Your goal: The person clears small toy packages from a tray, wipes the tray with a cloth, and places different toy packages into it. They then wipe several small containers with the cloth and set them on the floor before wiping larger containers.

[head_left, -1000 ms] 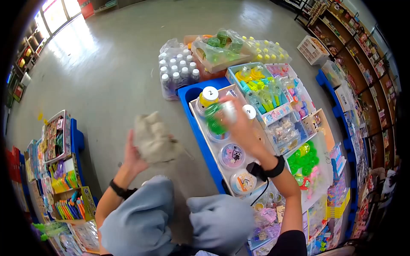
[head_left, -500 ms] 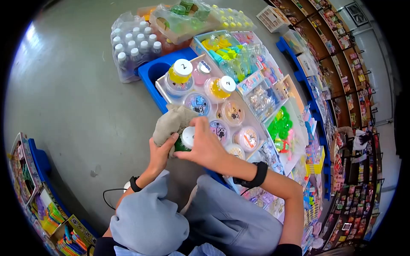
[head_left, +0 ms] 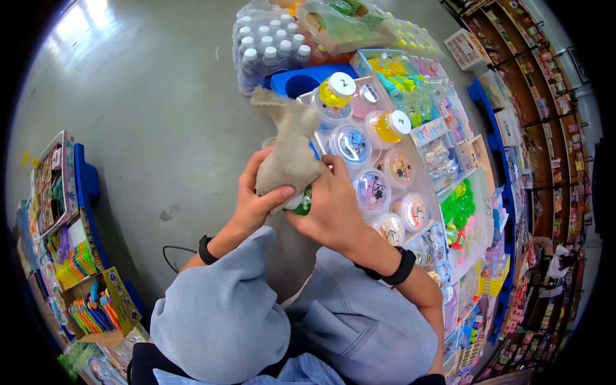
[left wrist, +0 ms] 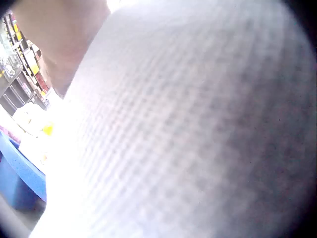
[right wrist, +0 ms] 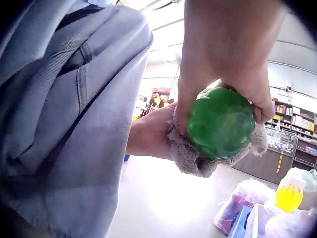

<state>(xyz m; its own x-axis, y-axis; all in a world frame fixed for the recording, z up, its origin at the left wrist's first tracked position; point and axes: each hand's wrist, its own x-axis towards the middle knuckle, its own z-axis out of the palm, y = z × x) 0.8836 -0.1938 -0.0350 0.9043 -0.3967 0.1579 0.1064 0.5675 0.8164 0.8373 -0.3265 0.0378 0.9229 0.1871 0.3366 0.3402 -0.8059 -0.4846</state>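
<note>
In the head view, my left hand [head_left: 251, 200] grips a crumpled grey-beige cloth [head_left: 290, 151], its thumb lying across the front. My right hand [head_left: 333, 213] holds a small green jar [head_left: 302, 201] against that cloth, mostly covered by fingers and fabric. From the right wrist view, the rounded green jar [right wrist: 221, 124] sits between thumb and fingers, and the cloth [right wrist: 193, 158] wraps around behind it. Two yellow jars with white lids marked 2, one upright [head_left: 337, 91] and one tilted [head_left: 391, 126], stand on round tubs. Pale trouser fabric [left wrist: 188, 124] fills most of the left wrist view.
Round clear tubs [head_left: 350, 145] fill a tray to the right, beside boxes of small toys [head_left: 410, 90]. A blue stand [head_left: 308, 79] and wrapped white-capped bottles [head_left: 269, 48] are farther off. Another goods stand [head_left: 83, 244] is at left; shelves [head_left: 545, 128] line the right.
The right hand has brought the green jar from over the tray to the cloth in the left hand. Since the middle frame, the white lid has become covered and the cloth's loose end points up.
</note>
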